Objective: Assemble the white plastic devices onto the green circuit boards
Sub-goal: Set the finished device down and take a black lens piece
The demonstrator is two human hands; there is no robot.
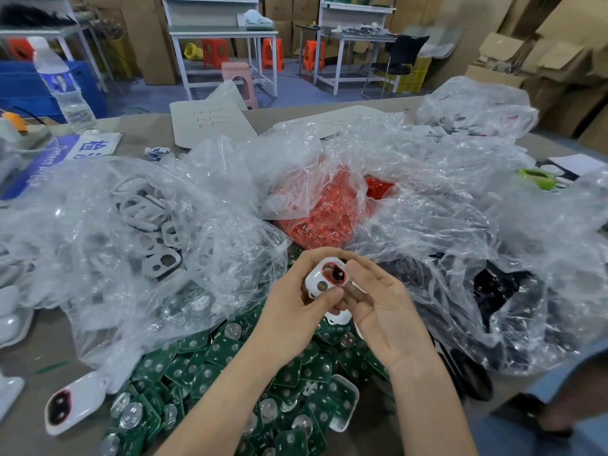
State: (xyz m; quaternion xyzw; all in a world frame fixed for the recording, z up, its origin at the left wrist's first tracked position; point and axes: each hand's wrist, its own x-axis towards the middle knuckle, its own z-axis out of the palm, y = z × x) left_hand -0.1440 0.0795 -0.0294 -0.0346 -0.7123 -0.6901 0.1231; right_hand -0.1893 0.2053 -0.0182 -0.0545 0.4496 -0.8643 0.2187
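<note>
A blue sign (49, 159) at ten o'clock of the bench is printed with the word "Detect"; the letters after it are blurred, and a large Chinese character on its white part is cut off by the plastic. Handwritten zigzag strokes are seen on a grey card (214, 121) at twelve o'clock, and no word can be read from them. The label of the water bottle (62, 83) at eleven o'clock is too blurred to read. Much is veiled by crumpled clear bags: white frames (148, 225) at nine o'clock, red parts (325, 212) at twelve and black parts (493, 291) at three, none sharply made out. The white plastic device (320, 281) is held up at the middle, above the heap of green circuit boards (230, 373) at six o'clock. It is a rounded shell with a red-rimmed dark window and a small round hole beneath it. It is gripped by the curled fingers of the left hand (296, 314), the thumb pressed on its face, and pinched at its three o'clock side by the bent fingers of the right hand (385, 311). A second white shell (339, 319) is half hidden beneath them.
</note>
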